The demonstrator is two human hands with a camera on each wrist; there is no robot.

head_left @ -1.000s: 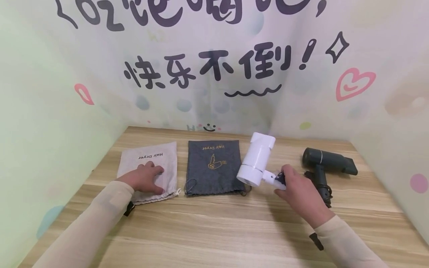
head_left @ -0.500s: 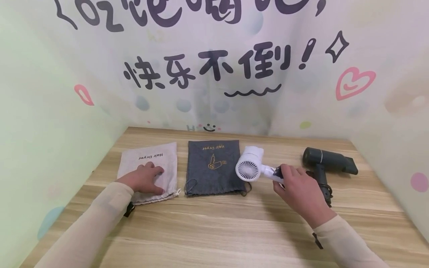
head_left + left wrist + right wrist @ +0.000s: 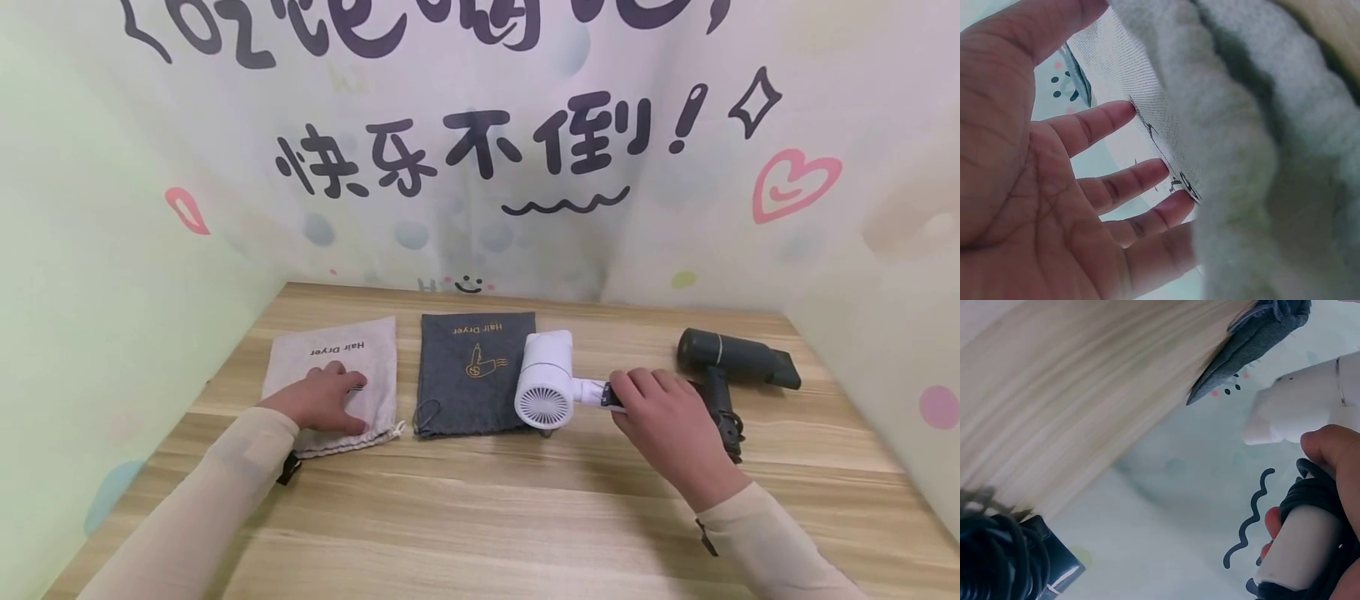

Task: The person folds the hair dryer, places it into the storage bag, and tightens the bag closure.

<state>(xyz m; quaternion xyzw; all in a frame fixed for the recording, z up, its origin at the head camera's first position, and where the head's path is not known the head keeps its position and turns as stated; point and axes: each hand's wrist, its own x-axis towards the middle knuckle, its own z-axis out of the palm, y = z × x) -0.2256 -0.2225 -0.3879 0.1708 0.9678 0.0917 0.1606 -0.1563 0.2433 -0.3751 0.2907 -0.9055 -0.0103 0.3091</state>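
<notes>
My left hand point(image 3: 322, 402) rests on a pale drawstring bag point(image 3: 378, 354) printed "Hair Dryer". In the left wrist view its extended fingers point(image 3: 1100, 125) touch the cloth with their tips. My right hand point(image 3: 667, 429) grips the handle of a white hair dryer point(image 3: 551, 358), whose round grille faces toward me. The dryer's head overlaps the right side of a dark grey drawstring bag point(image 3: 453, 396) with a gold dryer print. Black cord point(image 3: 1310, 494) is wound around the held handle in the right wrist view.
A black hair dryer point(image 3: 742, 360) with its cord wrapped round the handle lies to the right, just beyond my right hand. Everything is on a wooden table point(image 3: 480, 517). A printed fabric backdrop point(image 3: 472, 242) stands behind and along both sides.
The white hair dryer has turned in my right hand, its grille now facing me, and its head has shifted lower and left over the grey bag. My left hand has stayed put.
</notes>
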